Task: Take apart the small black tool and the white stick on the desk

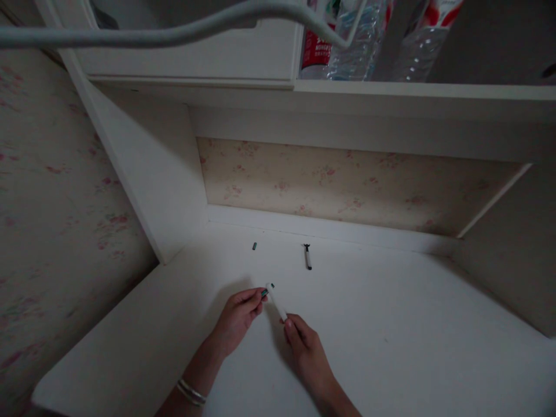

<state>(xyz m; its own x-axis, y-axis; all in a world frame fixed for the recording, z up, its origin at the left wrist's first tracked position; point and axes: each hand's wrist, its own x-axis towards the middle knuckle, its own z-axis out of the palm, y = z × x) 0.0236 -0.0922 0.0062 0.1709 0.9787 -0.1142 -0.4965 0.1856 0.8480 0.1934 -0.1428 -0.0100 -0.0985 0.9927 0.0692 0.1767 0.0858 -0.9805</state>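
Note:
My left hand (238,318) pinches a small dark green piece that looks like a razor blade cartridge (264,293) between thumb and fingers. In my right hand (306,350) is the lower end of a slim white razor handle (278,306), tilted up to the left. Its top meets or lies right beside the cartridge; another dark green bit shows there, too small to tell apart. Farther back on the desk lies a second razor handle (308,258), white and black with a forked top. A loose cartridge (254,246) lies to its left.
The white desk (391,324) spreads under both hands. Above hangs a shelf (412,91) with plastic bottles (423,46) on it. A pale curved bar (174,36) crosses the top left. White side panels (143,162) flank the desk.

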